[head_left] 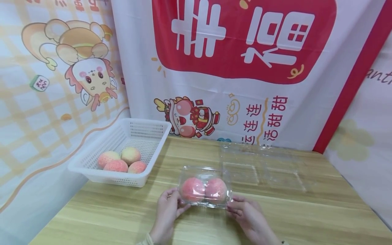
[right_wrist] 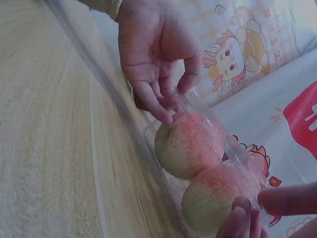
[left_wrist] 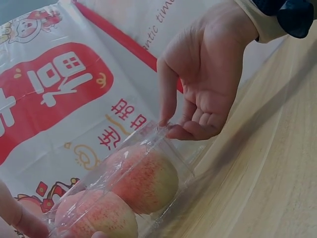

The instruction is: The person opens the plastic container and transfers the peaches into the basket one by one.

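A clear plastic clamshell box [head_left: 203, 170] holds two pink peaches [head_left: 193, 190], side by side under its lid. My left hand [head_left: 167, 211] grips the box's near left corner. In the right wrist view, the left hand [right_wrist: 156, 54] has its thumb and fingers on either side of the edge. On the opposite corner, my right hand [head_left: 246, 215] pinches the rim between thumb and fingers; the left wrist view shows this right hand [left_wrist: 205, 79] close up. The box's front edge faces me, low over the wooden table.
A white perforated basket [head_left: 153, 134] with several peaches [head_left: 115, 166] stands at the left. Behind the box, to the right, lie further clear plastic boxes [head_left: 242, 170] on the wooden table [head_left: 306, 214]. Printed cloths [head_left: 137, 68] hang at the back and sides.
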The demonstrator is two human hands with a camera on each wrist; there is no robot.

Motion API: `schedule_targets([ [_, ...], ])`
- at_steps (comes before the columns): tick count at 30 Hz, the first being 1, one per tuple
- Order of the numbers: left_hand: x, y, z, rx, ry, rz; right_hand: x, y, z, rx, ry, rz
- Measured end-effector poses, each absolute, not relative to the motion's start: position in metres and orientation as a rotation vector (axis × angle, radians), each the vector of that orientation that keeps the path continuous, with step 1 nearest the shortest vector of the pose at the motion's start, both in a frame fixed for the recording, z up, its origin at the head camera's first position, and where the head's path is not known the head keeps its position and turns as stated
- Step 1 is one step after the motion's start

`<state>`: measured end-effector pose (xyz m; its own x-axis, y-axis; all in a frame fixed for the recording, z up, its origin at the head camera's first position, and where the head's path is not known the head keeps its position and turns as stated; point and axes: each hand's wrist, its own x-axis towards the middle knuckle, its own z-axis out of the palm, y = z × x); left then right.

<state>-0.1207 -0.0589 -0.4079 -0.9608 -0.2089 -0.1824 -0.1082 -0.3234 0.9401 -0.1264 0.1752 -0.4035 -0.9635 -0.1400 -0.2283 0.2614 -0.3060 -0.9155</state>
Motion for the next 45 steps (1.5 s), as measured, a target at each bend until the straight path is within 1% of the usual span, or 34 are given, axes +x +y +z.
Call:
schedule_targets([
  [6,-0.120,-0.064,-0.408,0.435,-1.789,-2.398,-0.126,0.174,-0.404,0.052,1.592,-2.314],
  [10,-0.119,-0.065,-0.408,0.453,-1.799,-2.371,-0.127,0.174,-0.406,0.042,1.549,-2.299],
  [19,-0.121,-0.063,-0.409,0.461,-1.817,-2.422,-0.129,0.178,-0.407,0.142,1.535,-2.309],
  [25,-0.123,-0.063,-0.412,0.406,-1.871,-2.442,-0.131,0.180,-0.408,0.217,1.515,-2.346],
  [32,-0.127,-0.069,-0.401,0.341,-2.151,-2.233,-0.131,0.191,-0.412,0.223,1.494,-2.319],
  [35,-0.126,-0.078,-0.391,0.267,-2.286,-2.085,-0.131,0.197,-0.415,0.192,1.479,-2.300],
  [37,-0.123,-0.083,-0.382,0.171,-2.373,-1.968,-0.129,0.200,-0.416,0.183,1.473,-2.293],
  [41,-0.120,-0.088,-0.362,-0.056,-2.464,-1.841,-0.127,0.203,-0.416,0.192,1.427,-2.287],
  [45,-0.124,-0.092,-0.349,-0.284,-2.514,-1.781,-0.127,0.202,-0.414,0.203,1.381,-2.278],
])
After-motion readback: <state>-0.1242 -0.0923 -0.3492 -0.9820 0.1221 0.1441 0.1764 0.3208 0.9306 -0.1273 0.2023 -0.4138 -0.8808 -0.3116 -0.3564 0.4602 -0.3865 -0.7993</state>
